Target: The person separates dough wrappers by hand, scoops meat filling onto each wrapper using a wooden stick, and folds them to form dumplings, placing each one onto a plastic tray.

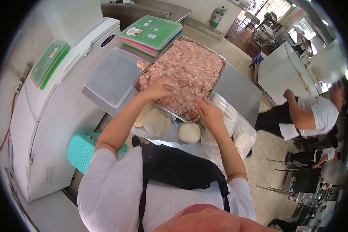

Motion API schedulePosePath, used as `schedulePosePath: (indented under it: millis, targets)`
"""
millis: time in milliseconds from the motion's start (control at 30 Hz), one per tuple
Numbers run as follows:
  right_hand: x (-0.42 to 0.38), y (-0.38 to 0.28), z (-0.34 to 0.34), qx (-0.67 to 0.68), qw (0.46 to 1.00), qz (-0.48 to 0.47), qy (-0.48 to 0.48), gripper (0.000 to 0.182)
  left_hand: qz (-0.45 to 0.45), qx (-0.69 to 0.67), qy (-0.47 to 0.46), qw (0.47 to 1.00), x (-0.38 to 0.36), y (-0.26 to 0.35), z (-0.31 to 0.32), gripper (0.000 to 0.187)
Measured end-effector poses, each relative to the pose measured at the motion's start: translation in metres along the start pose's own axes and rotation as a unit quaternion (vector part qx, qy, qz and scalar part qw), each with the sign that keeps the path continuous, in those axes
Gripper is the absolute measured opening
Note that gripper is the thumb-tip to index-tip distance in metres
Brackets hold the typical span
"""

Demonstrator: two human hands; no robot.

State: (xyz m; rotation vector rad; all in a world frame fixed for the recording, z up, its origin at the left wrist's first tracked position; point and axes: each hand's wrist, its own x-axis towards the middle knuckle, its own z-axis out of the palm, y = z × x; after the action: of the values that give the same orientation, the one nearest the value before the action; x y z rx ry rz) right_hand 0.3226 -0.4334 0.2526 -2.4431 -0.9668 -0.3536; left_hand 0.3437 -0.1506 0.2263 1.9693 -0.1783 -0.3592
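Observation:
A large steel tray [222,73] heaped with pink ground meat [189,65] lies in front of me. My left hand [160,89] reaches over the tray's near left side, its fingers stretched out on the meat and slightly blurred. At the near right edge is my right hand [209,112], fingers slightly bent and apart, their tips at the meat. I see nothing held clearly in either hand. Stacks of pale round dough wrappers [157,123] sit below the tray, with one more wrapper stack [189,132] between my forearms. Clear plastic bags [236,129] of pale rounds lie beside my right wrist.
Left of the tray are a translucent lid [112,77] and stacked green-lidded containers [150,33]. A white chest freezer [62,112] stands at the left, near a turquoise stool [82,152]. A co-worker [313,112] stands to the right; others are farther back.

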Motion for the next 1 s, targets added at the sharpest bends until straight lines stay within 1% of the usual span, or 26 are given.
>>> schedulePosePath:
  millis: [33, 100, 133, 200, 267, 300, 333, 400, 433, 500, 533, 600, 633, 700, 733, 833, 900, 933, 1000]
  targets:
    - [0.000, 0.008, 0.005, -0.030, 0.998, 0.043, -0.034, 0.024, 0.001, 0.020, -0.015, 1.000, -0.006, 0.010, 0.000, 0.058]
    - [0.004, 0.028, 0.001, -0.094, 0.983, 0.119, -0.099, 0.024, -0.028, 0.052, 0.033, 0.998, -0.018, 0.021, 0.005, 0.059]
    - [0.006, 0.031, -0.007, -0.071, 0.986, 0.120, -0.092, 0.024, -0.042, 0.071, 0.056, 0.995, -0.024, 0.028, 0.004, 0.060]
    - [0.000, 0.029, -0.027, -0.025, 0.988, 0.127, -0.082, 0.025, -0.007, -0.024, 0.039, 0.999, -0.041, 0.047, 0.001, 0.066]
    - [-0.002, 0.020, -0.044, 0.122, 0.980, 0.142, -0.070, 0.026, 0.103, -0.029, 0.057, 0.993, -0.042, 0.047, 0.002, 0.067]
    - [-0.002, 0.017, -0.049, 0.194, 0.968, 0.147, -0.063, 0.026, 0.193, 0.016, 0.086, 0.977, -0.038, 0.043, 0.002, 0.065]
    - [-0.001, 0.012, -0.048, 0.194, 0.970, 0.123, -0.075, 0.027, 0.281, 0.062, 0.115, 0.951, -0.035, 0.041, 0.001, 0.063]
    - [0.001, -0.002, -0.042, 0.193, 0.973, 0.078, -0.095, 0.028, 0.212, 0.057, 0.010, 0.976, -0.035, 0.049, -0.004, 0.062]
    - [0.001, -0.006, -0.041, 0.184, 0.977, 0.065, -0.085, 0.028, 0.178, 0.053, -0.044, 0.982, -0.036, 0.054, -0.005, 0.061]
    - [0.005, -0.011, -0.040, 0.163, 0.984, 0.033, -0.066, 0.027, 0.119, 0.054, -0.001, 0.991, -0.035, 0.053, -0.003, 0.060]
    - [0.008, -0.021, -0.047, 0.102, 0.993, 0.037, -0.041, 0.027, 0.089, 0.054, 0.024, 0.994, -0.035, 0.052, -0.004, 0.060]
    - [0.009, -0.045, -0.063, -0.018, 0.999, 0.045, 0.010, 0.026, 0.070, 0.061, 0.063, 0.994, -0.030, 0.047, -0.004, 0.064]
    - [0.010, -0.047, -0.059, -0.024, 0.999, 0.043, 0.005, 0.025, 0.060, 0.065, 0.079, 0.993, -0.028, 0.043, -0.005, 0.066]
    - [0.011, -0.050, -0.052, -0.036, 0.998, 0.043, -0.006, 0.022, 0.112, 0.068, 0.097, 0.987, -0.024, 0.035, -0.007, 0.064]
    - [0.011, -0.052, -0.055, -0.020, 0.998, 0.062, -0.005, 0.023, 0.139, 0.070, 0.106, 0.982, -0.022, 0.033, -0.010, 0.062]
    - [0.020, -0.061, -0.075, 0.030, 0.994, 0.102, 0.000, 0.024, 0.117, -0.022, 0.053, 0.991, -0.035, 0.045, -0.023, 0.060]
    - [0.021, -0.074, -0.079, 0.065, 0.991, 0.119, 0.004, 0.025, 0.178, 0.006, 0.067, 0.982, -0.038, 0.040, -0.029, 0.056]
    - [0.022, -0.077, -0.069, 0.056, 0.993, 0.103, 0.001, 0.025, 0.207, 0.018, 0.072, 0.976, -0.039, 0.038, -0.033, 0.054]
    - [0.024, -0.080, -0.040, 0.039, 0.997, 0.070, -0.007, 0.026, 0.230, 0.034, 0.060, 0.971, -0.038, 0.035, -0.045, 0.053]
